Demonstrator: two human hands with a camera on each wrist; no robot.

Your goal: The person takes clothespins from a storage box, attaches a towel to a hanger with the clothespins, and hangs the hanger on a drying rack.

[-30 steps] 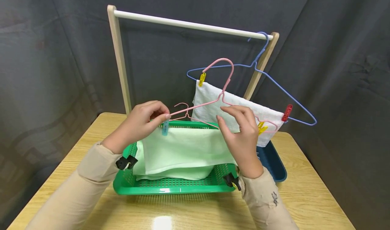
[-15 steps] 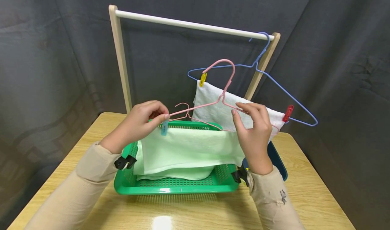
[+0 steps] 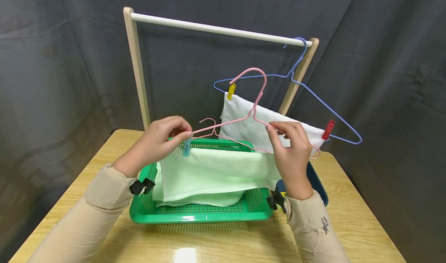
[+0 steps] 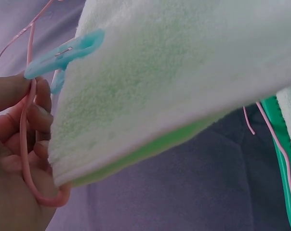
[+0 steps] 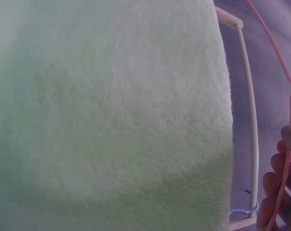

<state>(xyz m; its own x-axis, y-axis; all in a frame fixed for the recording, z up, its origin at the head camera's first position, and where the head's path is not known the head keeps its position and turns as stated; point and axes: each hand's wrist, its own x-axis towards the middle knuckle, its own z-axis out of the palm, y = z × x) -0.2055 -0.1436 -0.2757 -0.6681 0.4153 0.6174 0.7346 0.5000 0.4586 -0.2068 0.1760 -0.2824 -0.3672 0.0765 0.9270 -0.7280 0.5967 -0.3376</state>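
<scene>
A pink hanger (image 3: 231, 122) is held up over the green basket, its hook upward. A pale green towel (image 3: 216, 168) is draped from it, with a light-blue clothespin (image 4: 63, 53) clipped at the towel's left end. My left hand (image 3: 162, 137) pinches the hanger's left end, beside that clothespin; in the left wrist view its looped end lies across the palm. My right hand (image 3: 292, 151) pinches the hanger's right arm between thumb and fingers. The towel (image 5: 112, 115) fills most of the right wrist view. My right hand hides part of the hanger's right side.
Behind stands a rack with a white bar (image 3: 219, 30). From its right end hangs a blue hanger (image 3: 322, 100) with a white towel (image 3: 240, 116), a yellow clothespin (image 3: 231, 91) and a red one. The green basket (image 3: 202, 217) holds more green cloth; a navy tray (image 3: 318, 183) is at right.
My right hand has moved right along the hanger and now pinches its arm. A yellow clothespin seen beside that hand one second ago is hidden now. My left hand has barely moved.
</scene>
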